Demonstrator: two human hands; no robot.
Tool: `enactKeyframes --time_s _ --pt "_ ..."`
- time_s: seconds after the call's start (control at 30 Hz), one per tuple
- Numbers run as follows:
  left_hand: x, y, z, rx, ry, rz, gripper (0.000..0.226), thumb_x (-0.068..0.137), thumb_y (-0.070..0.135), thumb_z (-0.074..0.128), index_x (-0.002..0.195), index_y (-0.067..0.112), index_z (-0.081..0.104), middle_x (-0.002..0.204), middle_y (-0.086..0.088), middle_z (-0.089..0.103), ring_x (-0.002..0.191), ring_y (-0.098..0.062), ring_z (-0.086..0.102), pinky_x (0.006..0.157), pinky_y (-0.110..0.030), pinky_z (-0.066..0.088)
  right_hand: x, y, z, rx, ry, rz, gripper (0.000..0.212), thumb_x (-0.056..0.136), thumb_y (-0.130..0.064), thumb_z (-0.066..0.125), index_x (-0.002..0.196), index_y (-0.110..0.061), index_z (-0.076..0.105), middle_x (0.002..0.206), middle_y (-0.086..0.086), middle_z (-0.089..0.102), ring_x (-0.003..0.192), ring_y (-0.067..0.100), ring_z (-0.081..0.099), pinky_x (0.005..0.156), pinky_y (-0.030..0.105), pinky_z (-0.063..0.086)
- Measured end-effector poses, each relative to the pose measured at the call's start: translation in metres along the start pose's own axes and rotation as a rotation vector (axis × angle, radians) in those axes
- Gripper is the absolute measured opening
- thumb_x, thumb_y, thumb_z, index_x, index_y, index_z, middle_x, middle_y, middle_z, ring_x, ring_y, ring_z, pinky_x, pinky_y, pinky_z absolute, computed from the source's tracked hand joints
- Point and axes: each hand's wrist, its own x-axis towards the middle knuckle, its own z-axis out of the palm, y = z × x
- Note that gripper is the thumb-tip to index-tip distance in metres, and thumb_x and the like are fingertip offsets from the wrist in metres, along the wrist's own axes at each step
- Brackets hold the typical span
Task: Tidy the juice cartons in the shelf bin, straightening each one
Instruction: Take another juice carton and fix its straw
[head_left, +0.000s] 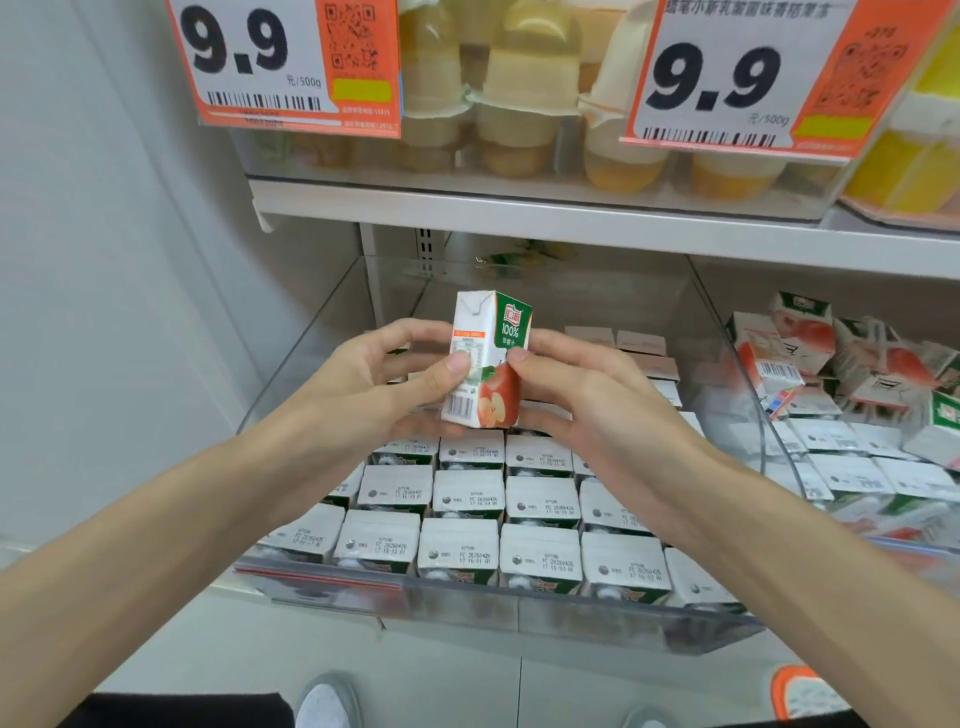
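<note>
While it is gripped, juice carton (488, 358): upright with a slight tilt, lifted between both hands, clear above the packed rows.
Left hand (395, 379): grasping the carton, thumb pressed on its white side panel, fingers curled behind it.
Right hand (587, 395): grasping the same carton, thumb on the green, apple-printed face, fingers wrapped under and behind.
Packed cartons (467, 499): below both hands, standing in straight rows, date-stamped tops facing up.
Shelf bin (519, 608): clear plastic, its front wall nearer the person than the hands.
Neighbouring bin (769, 426): beyond the right hand, with cartons lying jumbled on top.
Price tags (285, 62): above the hands, each reading 9.9.
</note>
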Motion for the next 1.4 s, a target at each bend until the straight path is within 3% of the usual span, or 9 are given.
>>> enactKeyframes --time_s 0.23,0.3,0.4,0.67,0.83,0.97,1.13,1.23,1.4 --pt "-0.0017 0.0014 0.0033 0.007 -0.181 0.010 0.037 0.109 0.026 0.051 0.144 0.019 0.062 0.134 -0.003 0.074 0.124 -0.024 0.071 0.106 -0.036 0.057 -0.0032 -0.0007 -0.0005 -0.130 0.024 -0.016 0.044 0.089 -0.045 0.080 0.131 -0.036 0.071 0.120 -0.010 0.077 0.116 0.005 0.071 0.105 0.032 0.048" --pt "-0.0010 0.0007 0.0029 -0.009 -0.166 0.001 0.037 0.110 0.026 0.050 0.143 0.018 0.063 0.132 -0.006 0.074 0.122 -0.026 0.072 0.105 -0.038 0.057 -0.0018 -0.0002 -0.0003 -0.084 0.090 0.016 0.053 0.085 -0.042 0.085 0.133 -0.031 0.066 0.113 -0.009 0.080 0.109 0.005 0.074 0.096 0.029 0.050" --pt "0.0006 0.0007 0.0022 -0.061 -0.144 -0.015 0.037 0.109 0.028 0.050 0.142 0.017 0.064 0.130 -0.008 0.075 0.119 -0.029 0.073 0.103 -0.039 0.058 0.0006 0.0005 0.0006 0.024 0.126 0.057 0.046 0.086 -0.035 0.086 0.125 -0.021 0.065 0.109 -0.003 0.082 0.105 0.014 0.078 0.105 0.038 0.053" --pt "0.0008 -0.0007 0.0036 -0.056 -0.089 -0.030 0.034 0.107 0.024 0.057 0.140 0.020 0.064 0.126 -0.005 0.077 0.117 -0.025 0.074 0.097 -0.039 0.061 0.0000 0.0008 0.0030 0.001 0.142 0.069 0.035 0.088 -0.030 0.085 0.120 -0.024 0.070 0.114 -0.001 0.080 0.100 0.015 0.079 0.103 0.036 0.056" --pt "0.0016 0.0008 0.0021 -0.052 -0.017 -0.046 0.033 0.096 0.021 0.071 0.128 0.015 0.075 0.123 -0.008 0.078 0.111 -0.027 0.077 0.088 -0.042 0.065 0.0017 -0.0007 0.0000 -0.034 0.060 0.035 0.022 0.102 -0.027 0.069 0.122 -0.019 0.076 0.111 -0.001 0.081 0.107 0.013 0.077 0.107 0.033 0.054" --pt "0.0008 0.0000 0.0041 -0.058 0.058 -0.065 0.040 0.086 0.021 0.080 0.125 0.016 0.072 0.119 -0.012 0.077 0.098 -0.027 0.079 0.086 -0.043 0.066 -0.0009 0.0008 -0.0001 -0.099 0.029 -0.003 0.033 0.092 -0.040 0.078 0.122 -0.026 0.076 0.114 -0.006 0.080 0.108 0.010 0.076 0.104 0.033 0.054" --pt "-0.0007 0.0045 0.0073 -0.126 -0.010 -0.090 0.033 0.102 0.016 0.065 0.134 0.013 0.060 0.113 -0.016 0.080 0.102 -0.031 0.079 0.090 -0.047 0.065 0.0001 -0.0007 -0.0017 -0.094 0.076 0.024 0.024 0.097 -0.031 0.075 0.121 -0.026 0.076 0.106 -0.008 0.082 0.098 0.004 0.077 0.085 0.015 0.057" --pt "-0.0008 0.0043 0.0035 -0.130 -0.005 -0.084 0.039 0.103 0.018 0.064 0.142 0.018 0.057 0.121 -0.012 0.078 0.112 -0.030 0.076 0.091 -0.047 0.065 0.0006 -0.0021 -0.0044 -0.026 0.083 0.038 0.027 0.104 -0.024 0.066 0.130 -0.022 0.072 0.108 -0.005 0.082 0.101 0.012 0.079 0.102 0.032 0.057" --pt "-0.0010 0.0036 0.0039 -0.056 -0.008 -0.057 0.034 0.104 0.022 0.062 0.139 0.023 0.063 0.120 -0.007 0.079 0.110 -0.025 0.077 0.087 -0.040 0.066 0.0014 -0.0005 -0.0031 -0.039 0.096 0.029 0.035 0.102 -0.033 0.068 0.137 -0.031 0.064 0.107 -0.004 0.082 0.103 0.016 0.078 0.109 0.042 0.052"
